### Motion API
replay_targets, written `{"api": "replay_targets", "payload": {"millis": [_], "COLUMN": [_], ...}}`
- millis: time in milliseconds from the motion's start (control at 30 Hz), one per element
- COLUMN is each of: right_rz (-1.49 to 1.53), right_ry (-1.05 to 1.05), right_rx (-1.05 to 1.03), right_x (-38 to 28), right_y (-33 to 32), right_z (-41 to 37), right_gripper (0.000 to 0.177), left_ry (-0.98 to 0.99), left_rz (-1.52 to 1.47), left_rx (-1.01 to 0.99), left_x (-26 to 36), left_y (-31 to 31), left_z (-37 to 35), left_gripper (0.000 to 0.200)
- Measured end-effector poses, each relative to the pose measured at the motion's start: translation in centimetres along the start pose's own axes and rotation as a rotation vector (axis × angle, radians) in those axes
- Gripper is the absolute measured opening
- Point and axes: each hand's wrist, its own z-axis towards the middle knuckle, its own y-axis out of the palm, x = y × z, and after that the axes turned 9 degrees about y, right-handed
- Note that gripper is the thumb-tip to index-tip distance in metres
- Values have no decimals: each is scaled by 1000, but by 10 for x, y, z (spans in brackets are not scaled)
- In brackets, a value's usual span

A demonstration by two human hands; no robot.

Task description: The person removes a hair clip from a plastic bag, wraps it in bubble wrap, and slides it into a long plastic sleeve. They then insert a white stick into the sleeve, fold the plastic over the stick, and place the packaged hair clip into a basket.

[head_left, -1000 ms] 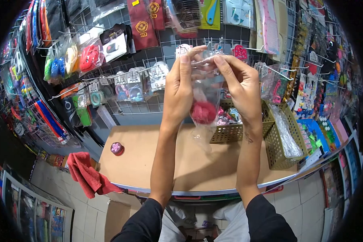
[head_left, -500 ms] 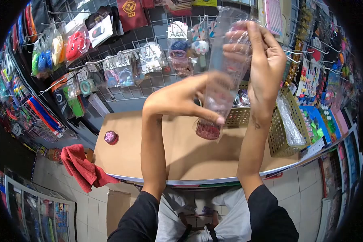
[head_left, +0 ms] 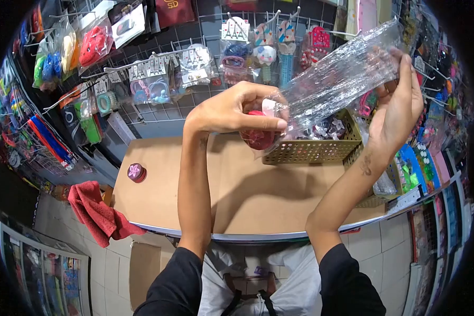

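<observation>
A long clear plastic bag [head_left: 342, 73] stretches at a slant between my hands above the table. In its lower end sits a round red item [head_left: 258, 138], like a small tub. My left hand [head_left: 239, 110] is closed around that end, thumb across the bag just over the red item. The far end of the bag is pinched by my right hand [head_left: 397, 108], raised at the right; some of its fingers are behind the plastic. On the table's left side stands a small round dark red container [head_left: 137, 172] with a pink flower on its lid.
An olive perforated basket [head_left: 300, 151] with packaged items stands at the table's back. A second basket [head_left: 371, 201] is partly behind my right forearm. A red cloth [head_left: 97, 213] hangs over the left edge of the brown table [head_left: 237, 203]. Wall racks hold hair accessories [head_left: 158, 87].
The bag has swung from near upright to a slant, its upper end going right with my right hand. My left hand has closed around the end with the red item, which moved up slightly.
</observation>
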Motion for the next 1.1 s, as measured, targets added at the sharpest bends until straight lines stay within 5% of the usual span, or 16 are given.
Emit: {"api": "replay_targets", "payload": {"millis": [133, 167, 233, 300, 433, 500, 600, 667, 700, 833, 1100], "right_rz": [-105, -150, -216, -383, -1087, -1137, -1065, -1015, -987, -1098, -1062], "right_ry": [-206, -362, -602, -737, -746, -706, -885, -666, -603, -432, -292], "right_rx": [92, 136, 129, -153, -998, -1193, -1135, -1188, -1258, -1496, -1689], "right_x": [-24, -29, -50, -75, -111, -88, -59, -62, -59, -69, -81], "right_y": [-4, -6, -5, 0, 7, 2, -9, -15, -21, -35, -65], "right_z": [-7, -9, -24, -54, -115, -142, -171, -179, -179, -183, -186], "right_gripper": [31, 28, 24, 31, 93, 99, 66, 53, 46, 35, 26], "left_ry": [-298, -94, -77, -155, -129, -142, -315, -203, -391, -368, -354], "left_rz": [43, 83, 94, 66, 41, 84, 247, 79, 17, -191, -363], "left_rx": [165, 207, 191, 161, 97, 45, -58, -81, -1, -41, 118], "left_x": [25, 15, 18, 35, 60, 67, 77, 55, 78, 70, 43], "left_y": [-2, -1, 1, 8, 31, 43, 60, 68, 81, 102, 136], "left_z": [-10, -13, -25, -37, -59, -71, -89, -108, -110, -139, -175], "left_gripper": [19, 19, 19, 21, 26, 28, 30, 30, 35, 51, 48]}}
